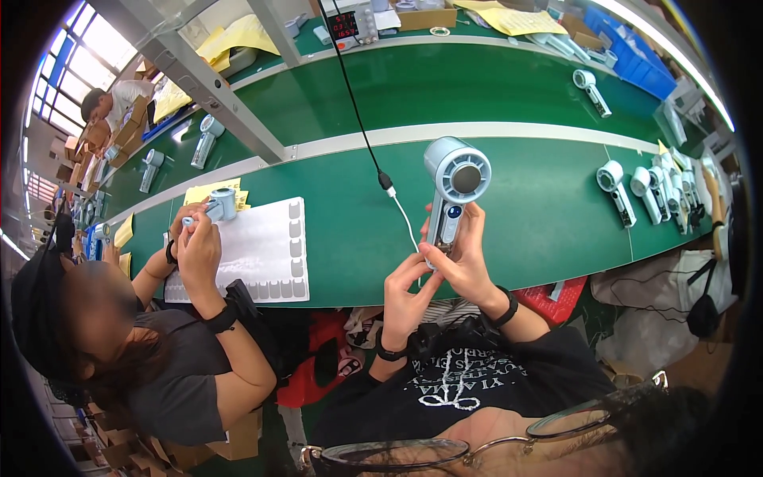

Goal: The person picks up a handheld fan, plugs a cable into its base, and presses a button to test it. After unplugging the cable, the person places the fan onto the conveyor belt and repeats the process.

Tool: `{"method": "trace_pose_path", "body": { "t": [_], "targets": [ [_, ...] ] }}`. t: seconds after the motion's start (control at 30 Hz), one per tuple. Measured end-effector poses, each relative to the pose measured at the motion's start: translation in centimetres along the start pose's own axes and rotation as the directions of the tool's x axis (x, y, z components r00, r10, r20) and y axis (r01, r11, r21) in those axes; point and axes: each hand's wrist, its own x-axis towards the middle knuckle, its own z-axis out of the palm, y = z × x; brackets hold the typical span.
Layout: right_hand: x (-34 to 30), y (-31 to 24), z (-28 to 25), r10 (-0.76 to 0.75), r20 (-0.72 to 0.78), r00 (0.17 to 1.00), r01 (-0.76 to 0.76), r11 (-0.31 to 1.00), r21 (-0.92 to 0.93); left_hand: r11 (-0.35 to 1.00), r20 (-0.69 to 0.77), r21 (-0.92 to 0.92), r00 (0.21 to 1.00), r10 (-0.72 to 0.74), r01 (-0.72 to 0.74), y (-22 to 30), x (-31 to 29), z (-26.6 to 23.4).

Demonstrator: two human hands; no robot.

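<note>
A light blue handheld fan (461, 176) stands upright in front of me, its round head at the top. The lower handle has an open section with inner parts showing, and a small dark round display sits above it. My right hand (469, 258) is closed around the handle. At the handle's foot, my left hand (404, 296) is closed, fingertips pinched where a white cable (406, 216) runs down to them. The cable's end is hidden by the fingers. Higher up, it joins a black hanging cord (359, 111) at a connector.
Several similar fans (666, 191) lie at the bench's right end; another fan (590, 91) lies beyond the pale rail. A blue bin (636, 52) stands far right. On my left, a co-worker handles a fan part (223, 204) over a white sheet (270, 254).
</note>
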Motion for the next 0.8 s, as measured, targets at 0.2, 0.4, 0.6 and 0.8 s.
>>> {"method": "trace_pose_path", "body": {
  "t": [0.2,0.4,0.6,0.8],
  "targets": [
    [0.3,0.0,0.0,-0.025,0.035,0.999,0.027,0.997,-0.068,1.000,-0.039,-0.007,0.999,0.031,-0.031,-0.8,-0.1,-0.1],
    [0.7,-1.4,-0.6,-0.022,0.004,1.000,0.022,0.991,-0.131,1.000,-0.039,0.007,0.999,0.010,-0.010,-0.4,-0.2,0.1],
    [2.8,-2.6,-1.0,0.167,-0.104,0.981,-0.135,0.957,0.257,0.972,-0.121,0.234,0.990,0.066,-0.036,0.4,0.2,0.9],
    [3.6,-1.0,-1.1,-0.068,-0.292,0.954,0.073,0.997,0.005,0.895,-0.106,0.434,0.981,0.160,-0.099,0.0,-0.4,2.0]
  ]
}}
